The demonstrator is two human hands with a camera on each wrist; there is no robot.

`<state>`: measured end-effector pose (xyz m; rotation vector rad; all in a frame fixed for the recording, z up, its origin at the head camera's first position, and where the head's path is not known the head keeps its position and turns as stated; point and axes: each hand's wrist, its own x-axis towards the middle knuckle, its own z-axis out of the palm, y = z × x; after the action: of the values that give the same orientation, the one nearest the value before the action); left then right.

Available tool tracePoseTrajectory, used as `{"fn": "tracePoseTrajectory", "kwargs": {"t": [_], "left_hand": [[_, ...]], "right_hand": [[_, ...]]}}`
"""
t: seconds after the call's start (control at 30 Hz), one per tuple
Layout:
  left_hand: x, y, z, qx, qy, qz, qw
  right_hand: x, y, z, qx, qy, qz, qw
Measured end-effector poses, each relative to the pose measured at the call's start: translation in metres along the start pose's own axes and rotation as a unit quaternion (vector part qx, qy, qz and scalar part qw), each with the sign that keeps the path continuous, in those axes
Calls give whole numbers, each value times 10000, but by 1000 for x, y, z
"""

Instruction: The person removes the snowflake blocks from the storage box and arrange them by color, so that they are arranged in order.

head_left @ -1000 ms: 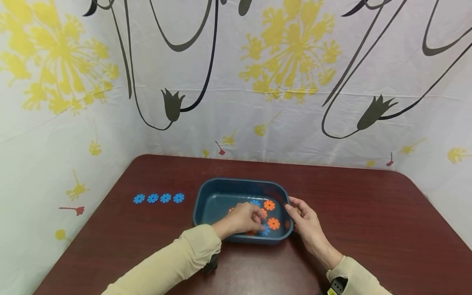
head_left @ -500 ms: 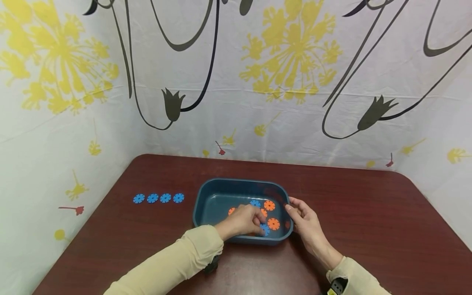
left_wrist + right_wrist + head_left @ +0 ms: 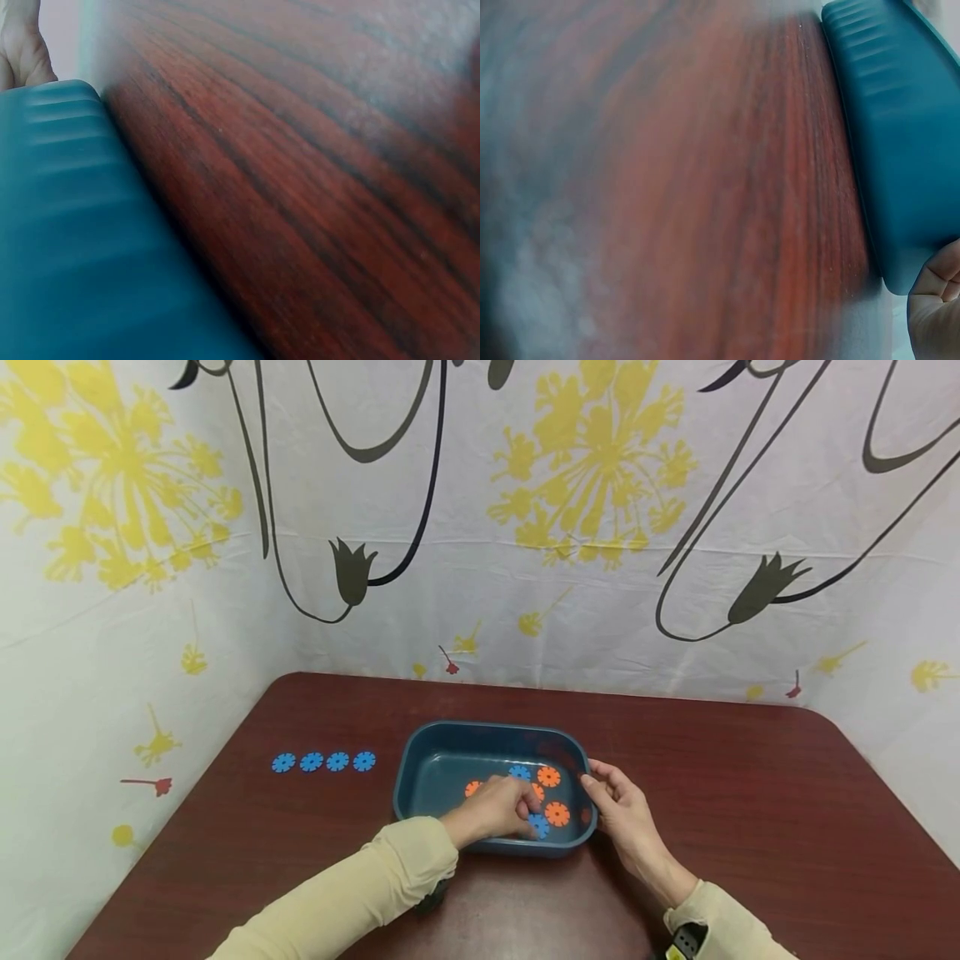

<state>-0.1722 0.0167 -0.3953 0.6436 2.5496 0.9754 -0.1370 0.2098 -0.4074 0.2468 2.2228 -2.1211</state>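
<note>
A dark teal plastic basin point(image 3: 450, 745) stands on the table with several orange and blue notched plastic discs in it. My left hand point(image 3: 491, 808) reaches over its near rim. The thumb and forefinger are at the edges of a blue snowflake disc point(image 3: 539, 825), pinching it near the basin floor. Orange discs point(image 3: 557, 814) and another blue disc point(image 3: 519, 772) lie around the hand, and some are partly hidden by it. My right hand point(image 3: 628, 817) grips the basin's right end, thumb on the rim and fingers outside. In the right wrist view, part of that hand point(image 3: 937, 307) shows by the basin wall.
Several blue discs point(image 3: 337, 762) lie in a row on the dark red wooden table point(image 3: 735, 793), left of the basin. A patterned white cloth point(image 3: 465, 610) hangs behind the table and along its sides.
My left hand has shifted very slightly to the right inside the basin, with thumb and forefinger staying at the same blue disc. The right hand keeps its hold on the rim.
</note>
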Motion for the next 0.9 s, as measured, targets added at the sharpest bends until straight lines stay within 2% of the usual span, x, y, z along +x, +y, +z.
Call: {"fn": "tracePoseTrajectory", "kwargs": {"t": [0.27, 0.53, 0.77, 0.9], "left_hand": [[0, 2, -1, 133, -12, 67, 9999], [0, 2, -2, 298, 9, 403, 9987], [0, 2, -2, 383, -18, 409, 9984], [0, 2, -2, 336, -18, 507, 9981]], "right_hand": [[0, 0, 0, 25, 11, 2, 10000], [1, 0, 1, -1, 28, 42, 10000], [1, 0, 1, -20, 27, 64, 10000], [0, -1, 1, -29, 26, 72, 10000]]}}
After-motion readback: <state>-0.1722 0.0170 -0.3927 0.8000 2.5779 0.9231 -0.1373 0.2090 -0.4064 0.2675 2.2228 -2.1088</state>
